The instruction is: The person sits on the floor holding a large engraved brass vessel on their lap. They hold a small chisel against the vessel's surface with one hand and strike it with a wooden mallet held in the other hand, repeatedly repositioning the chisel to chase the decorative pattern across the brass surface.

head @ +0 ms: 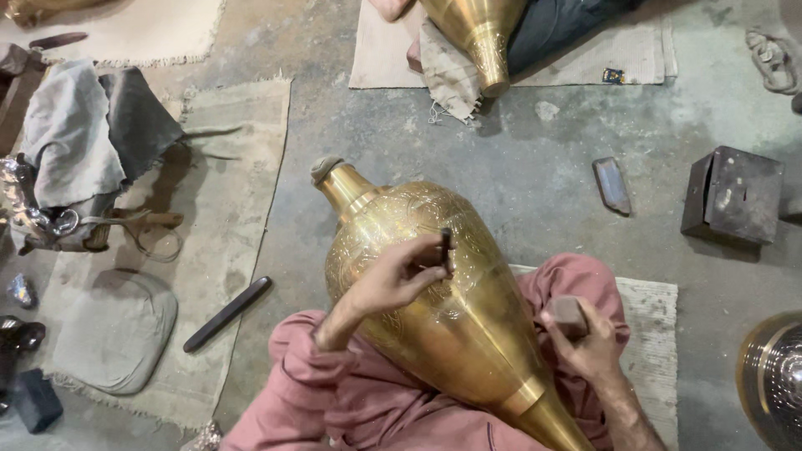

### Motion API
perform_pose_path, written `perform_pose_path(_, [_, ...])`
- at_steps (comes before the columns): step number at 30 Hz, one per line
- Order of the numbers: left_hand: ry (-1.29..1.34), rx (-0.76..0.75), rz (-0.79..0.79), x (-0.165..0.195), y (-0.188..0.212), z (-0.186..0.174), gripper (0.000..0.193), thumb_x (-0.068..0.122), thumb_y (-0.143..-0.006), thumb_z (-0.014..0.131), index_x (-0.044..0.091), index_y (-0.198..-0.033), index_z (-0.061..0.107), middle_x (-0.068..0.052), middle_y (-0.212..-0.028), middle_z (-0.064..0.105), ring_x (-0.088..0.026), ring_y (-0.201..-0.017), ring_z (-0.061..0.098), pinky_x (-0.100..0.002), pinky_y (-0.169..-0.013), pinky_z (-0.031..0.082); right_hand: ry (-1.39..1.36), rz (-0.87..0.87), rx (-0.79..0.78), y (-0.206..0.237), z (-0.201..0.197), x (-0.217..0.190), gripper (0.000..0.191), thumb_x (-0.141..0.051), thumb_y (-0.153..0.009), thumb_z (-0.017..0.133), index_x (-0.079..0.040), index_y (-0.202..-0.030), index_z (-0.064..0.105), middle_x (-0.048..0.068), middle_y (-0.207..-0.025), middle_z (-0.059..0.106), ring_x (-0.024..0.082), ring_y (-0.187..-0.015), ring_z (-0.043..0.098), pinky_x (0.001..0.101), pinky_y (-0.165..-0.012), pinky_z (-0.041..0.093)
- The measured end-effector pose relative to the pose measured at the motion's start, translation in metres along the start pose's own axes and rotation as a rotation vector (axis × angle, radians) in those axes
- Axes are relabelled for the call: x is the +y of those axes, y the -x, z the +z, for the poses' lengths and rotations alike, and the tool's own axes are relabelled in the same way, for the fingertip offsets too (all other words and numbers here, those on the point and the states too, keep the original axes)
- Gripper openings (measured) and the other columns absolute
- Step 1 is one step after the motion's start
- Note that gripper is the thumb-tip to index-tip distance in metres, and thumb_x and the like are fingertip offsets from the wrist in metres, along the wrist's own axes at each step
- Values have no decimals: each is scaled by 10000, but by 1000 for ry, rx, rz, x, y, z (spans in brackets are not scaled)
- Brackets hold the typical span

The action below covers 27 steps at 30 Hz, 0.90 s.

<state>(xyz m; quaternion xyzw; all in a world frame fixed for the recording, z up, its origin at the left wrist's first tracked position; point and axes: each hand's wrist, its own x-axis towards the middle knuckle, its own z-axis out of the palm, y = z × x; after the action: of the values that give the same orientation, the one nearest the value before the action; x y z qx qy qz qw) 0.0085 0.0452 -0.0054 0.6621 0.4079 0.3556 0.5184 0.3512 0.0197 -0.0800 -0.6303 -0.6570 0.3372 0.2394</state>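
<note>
The brass vase [434, 292] lies across the person's lap in the lower middle of the frame, its neck pointing to the upper left. The fingers [422, 255] of the left hand [393, 280] are pinched together on a small dark chisel [446, 249], whose tip rests on the vase's upper side. The right hand [589, 338] is closed around a small block-like hammer [570, 316], held just beside the vase at the right. Fine engraved patterns already cover the wide shoulder near the neck; the lower, narrowing part looks mostly smooth, so I judge that much engraving is left. Further out, a dark long tool [227, 313] lies on a mat [234, 167] at the left, a dark box [733, 194] stands at the right, and a second brass vessel [478, 29] lies at the upper middle.
</note>
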Motion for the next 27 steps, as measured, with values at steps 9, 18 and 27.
perform_pose_path(9, [309,1000,-28,-23,71,114,253,-60,-949,680,-10,-1162,552,-180,-1097,737,-240,-1027,744,-366,-929,626,-140,-125,-293,-38,-11,1,433,-98,-775,797,-45,-1190,687,90,-994,796,241,-953,766,412,-846,599])
perform_pose_path(18, [138,1262,165,-24,55,147,308,-54,-950,696,10,-1168,488,-166,-1132,704,-211,-1065,725,-323,-937,614,680,-966,-295,-112,-70,-141,247,-66,-754,693,-79,-991,625,94,-806,697,306,-772,722,455,-676,565])
perform_pose_path(27, [-189,1411,-328,-31,57,147,262,38,-872,859,-49,-1062,699,-121,-760,678,-164,-599,493,-298,-537,399,1078,-1425,-361,-69,-63,-253,180,-194,-940,627,-23,-970,582,101,-698,640,219,-610,660,553,-796,546])
